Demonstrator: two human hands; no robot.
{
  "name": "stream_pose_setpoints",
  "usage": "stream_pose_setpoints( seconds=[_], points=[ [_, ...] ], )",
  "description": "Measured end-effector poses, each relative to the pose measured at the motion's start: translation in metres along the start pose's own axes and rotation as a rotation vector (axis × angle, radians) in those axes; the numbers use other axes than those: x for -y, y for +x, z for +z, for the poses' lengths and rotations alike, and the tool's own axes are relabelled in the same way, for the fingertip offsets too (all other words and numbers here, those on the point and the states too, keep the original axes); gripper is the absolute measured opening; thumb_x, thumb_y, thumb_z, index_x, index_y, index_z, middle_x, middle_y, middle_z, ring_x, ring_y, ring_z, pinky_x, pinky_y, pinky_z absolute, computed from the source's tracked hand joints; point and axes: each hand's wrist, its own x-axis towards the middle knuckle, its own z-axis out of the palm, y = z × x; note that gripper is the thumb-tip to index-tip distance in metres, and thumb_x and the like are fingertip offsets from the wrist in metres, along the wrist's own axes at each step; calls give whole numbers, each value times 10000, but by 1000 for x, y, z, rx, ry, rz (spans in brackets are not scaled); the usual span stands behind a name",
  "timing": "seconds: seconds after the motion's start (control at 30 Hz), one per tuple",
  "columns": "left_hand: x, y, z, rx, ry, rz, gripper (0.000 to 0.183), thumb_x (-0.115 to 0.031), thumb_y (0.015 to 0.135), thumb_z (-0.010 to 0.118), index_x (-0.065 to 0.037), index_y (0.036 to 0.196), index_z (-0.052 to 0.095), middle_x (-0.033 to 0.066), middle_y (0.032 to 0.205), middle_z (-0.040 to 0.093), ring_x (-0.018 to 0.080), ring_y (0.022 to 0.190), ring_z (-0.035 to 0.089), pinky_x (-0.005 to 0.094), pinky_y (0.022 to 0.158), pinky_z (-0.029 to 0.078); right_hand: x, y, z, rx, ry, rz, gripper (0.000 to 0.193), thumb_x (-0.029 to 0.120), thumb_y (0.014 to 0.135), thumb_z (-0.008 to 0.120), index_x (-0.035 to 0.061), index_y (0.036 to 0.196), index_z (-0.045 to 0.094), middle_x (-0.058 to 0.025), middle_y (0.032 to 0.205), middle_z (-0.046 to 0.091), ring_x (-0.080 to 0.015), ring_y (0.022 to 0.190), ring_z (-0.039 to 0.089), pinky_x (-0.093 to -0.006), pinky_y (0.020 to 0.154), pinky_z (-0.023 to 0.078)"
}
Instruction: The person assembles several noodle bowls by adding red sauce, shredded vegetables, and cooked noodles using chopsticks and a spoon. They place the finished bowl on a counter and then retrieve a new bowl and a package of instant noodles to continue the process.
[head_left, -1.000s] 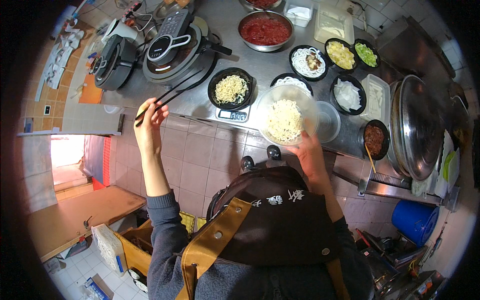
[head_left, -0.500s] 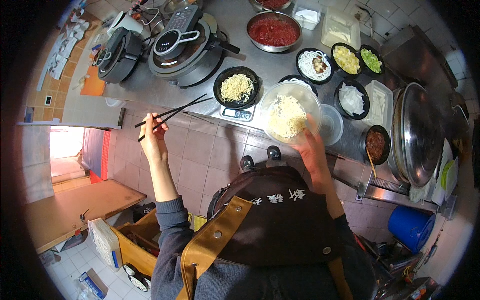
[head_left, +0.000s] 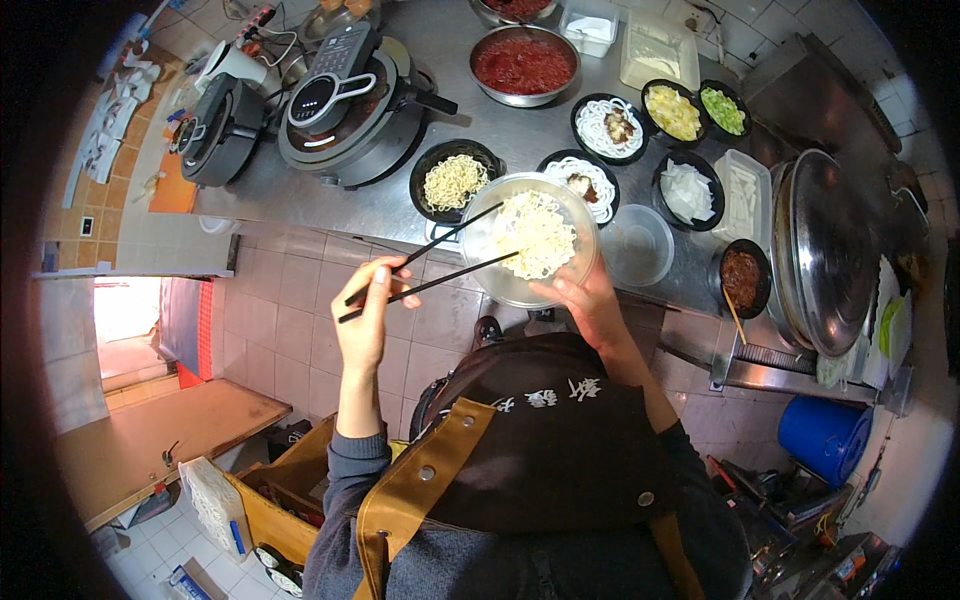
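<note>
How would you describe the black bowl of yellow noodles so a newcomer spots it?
On the steel counter, find the big round grey cooker. Just right of it, near the front edge, sits the black bowl of curly yellow noodles. The clear bowl in the right hand isn't black, and the other black bowls nearby hold white noodles or other foods.

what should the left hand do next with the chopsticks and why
Probably close the chopsticks on the noodles in the clear bowl: the left hand holds them with the tips spread over those noodles, and the right hand supports the bowl. Contact is hard to tell.
</note>
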Motion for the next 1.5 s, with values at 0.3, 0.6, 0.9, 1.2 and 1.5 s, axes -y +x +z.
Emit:
stream_pose_setpoints(
  seconds=[0.3, 0.6, 0.9, 1.2, 1.5],
  points=[
    [13, -5, 16, -131, -158, 5, 323, -214, 1027, 494, 89, 1035, 604, 199, 935, 680, 270, 767, 707, 353, 723, 582, -4, -1, 7, 49, 1, 50, 963, 108, 750, 670, 148, 1539, 120, -129, 1499, 318, -321, 1359, 388, -523, 1016, 466],
    [-4, -4, -4, -190, -480, -52, 349, -279, 1034, 470, 49, 1028, 591, 198, 865, 687, 271, 729, 707, 333, 673, 597, -17, -2, 2, 9, 67, 110, 787, 40, 874, 595, 111, 1524, 157, -143, 1464, 383, -297, 1321, 450, -505, 986, 498],
    [11, -23, 12, 78, -7, -119, 176, -90, 972, 558, 30, 1083, 623, 117, 921, 667, 178, 733, 660, 307, 696, 525, -20, -4, 1, -30, 85, 106, 766, -10, 869, 614, 70, 1502, 190, -138, 1419, 422, -262, 1276, 488, -442, 964, 525],
    [25, -27, 9, -140, -180, -141, 309, -225, 1013, 531, 69, 1015, 626, 176, 893, 686, 247, 758, 699, 355, 732, 564, -29, -9, -3, -38, 86, 183, 717, 23, 901, 599, 93, 1500, 210, -125, 1408, 437, -271, 1288, 475, -508, 983, 496],
    [16, -26, -6, -178, -313, -184, 328, -257, 1007, 537, 60, 987, 617, 198, 863, 680, 281, 711, 706, 355, 649, 597, -32, -14, -12, -154, 66, 296, 679, 103, 898, 660, 100, 1462, 281, -125, 1328, 507, -244, 1204, 541, -472, 903, 541]
  ],
)
